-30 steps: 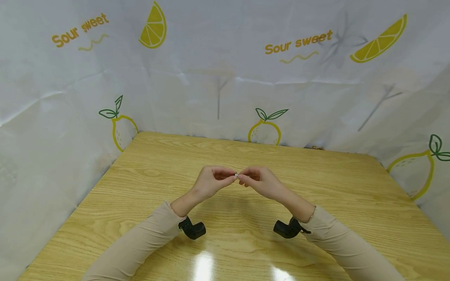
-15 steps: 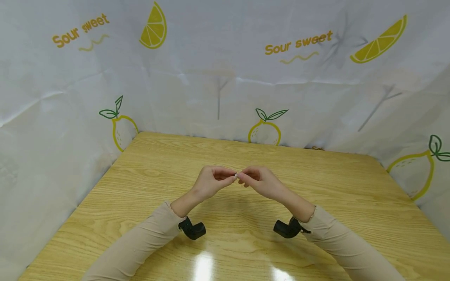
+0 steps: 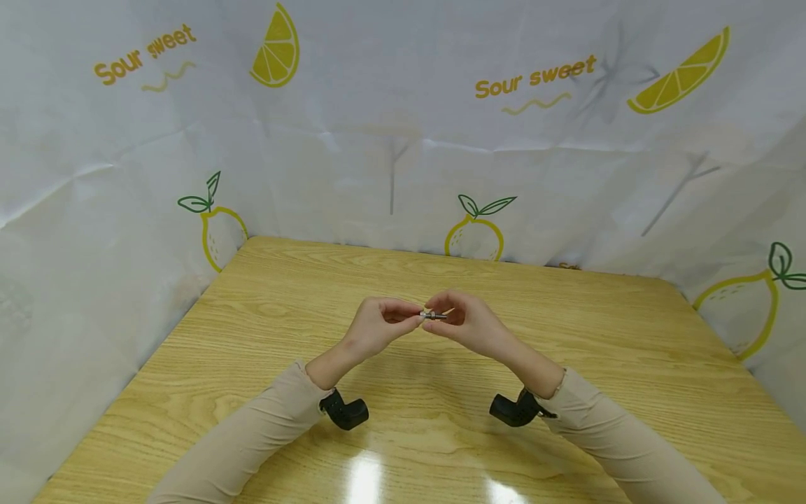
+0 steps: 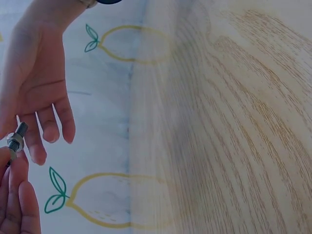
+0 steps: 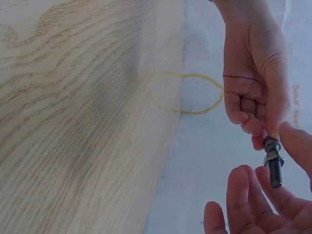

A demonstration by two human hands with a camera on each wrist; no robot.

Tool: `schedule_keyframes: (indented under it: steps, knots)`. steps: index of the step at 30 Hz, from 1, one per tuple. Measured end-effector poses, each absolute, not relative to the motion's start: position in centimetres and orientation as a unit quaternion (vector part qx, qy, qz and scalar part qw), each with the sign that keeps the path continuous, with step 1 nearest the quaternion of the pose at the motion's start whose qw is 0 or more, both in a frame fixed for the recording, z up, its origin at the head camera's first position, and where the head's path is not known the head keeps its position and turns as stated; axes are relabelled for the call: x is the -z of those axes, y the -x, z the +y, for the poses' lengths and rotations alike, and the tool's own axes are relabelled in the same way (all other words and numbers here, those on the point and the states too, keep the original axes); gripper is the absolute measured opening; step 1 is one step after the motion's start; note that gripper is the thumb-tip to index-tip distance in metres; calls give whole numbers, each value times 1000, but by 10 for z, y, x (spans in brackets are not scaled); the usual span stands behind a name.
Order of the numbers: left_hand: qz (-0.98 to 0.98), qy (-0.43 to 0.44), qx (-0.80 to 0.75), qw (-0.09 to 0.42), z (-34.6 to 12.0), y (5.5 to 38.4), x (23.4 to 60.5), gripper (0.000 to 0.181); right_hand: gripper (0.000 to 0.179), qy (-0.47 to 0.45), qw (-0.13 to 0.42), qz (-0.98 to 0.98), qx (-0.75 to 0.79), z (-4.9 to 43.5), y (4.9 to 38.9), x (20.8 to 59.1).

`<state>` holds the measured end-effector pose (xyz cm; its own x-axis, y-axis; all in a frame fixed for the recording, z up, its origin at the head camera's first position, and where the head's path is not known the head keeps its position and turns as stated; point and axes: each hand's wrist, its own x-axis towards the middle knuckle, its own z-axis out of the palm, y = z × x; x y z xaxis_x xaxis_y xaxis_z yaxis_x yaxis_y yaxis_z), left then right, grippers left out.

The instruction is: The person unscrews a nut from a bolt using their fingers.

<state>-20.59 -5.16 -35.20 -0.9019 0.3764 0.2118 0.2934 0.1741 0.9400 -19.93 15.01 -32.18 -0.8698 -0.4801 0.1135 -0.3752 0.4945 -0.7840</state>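
Note:
In the head view a metal bolt [image 3: 442, 316] lies level in the air, pinched at one end by the thumb and fingers of my left hand [image 3: 373, 327]. A hex nut [image 5: 273, 159] sits partway along its thread in the right wrist view. The threaded tip points toward the palm of my right hand [image 3: 474, 326]. That hand's thumb and forefinger are spread apart around the nut, above and below it, without visibly gripping. In the left wrist view the same bolt [image 4: 22, 128] shows at the left edge. My left fingertips hide its held end.
Beneath both hands is a wood-grain table [image 3: 302, 280]. A white cloth [image 3: 352, 175] printed with lemons hangs behind and at the sides. Black wrist mounts [image 3: 345, 411] hang below each sleeve.
My right thumb and fingers have spread apart from their earlier pinch, exposing the nut and threaded end of the bolt. The left hand keeps its pinch and has not visibly moved.

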Motion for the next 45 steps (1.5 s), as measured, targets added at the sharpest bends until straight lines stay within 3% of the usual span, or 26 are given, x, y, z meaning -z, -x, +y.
schedule_keyframes:
  steps: [18,26,45]
  knots:
    - [766,-222,-603,30,-52,206,353,24,27,259,59,853,449,148,200,323]
    - [771,-214,-599,33,-53,205,351,25,33,247,95,863,430,149,199,322]
    - [771,-214,-599,33,-53,206,352,24,27,244,77,868,426,151,200,325]
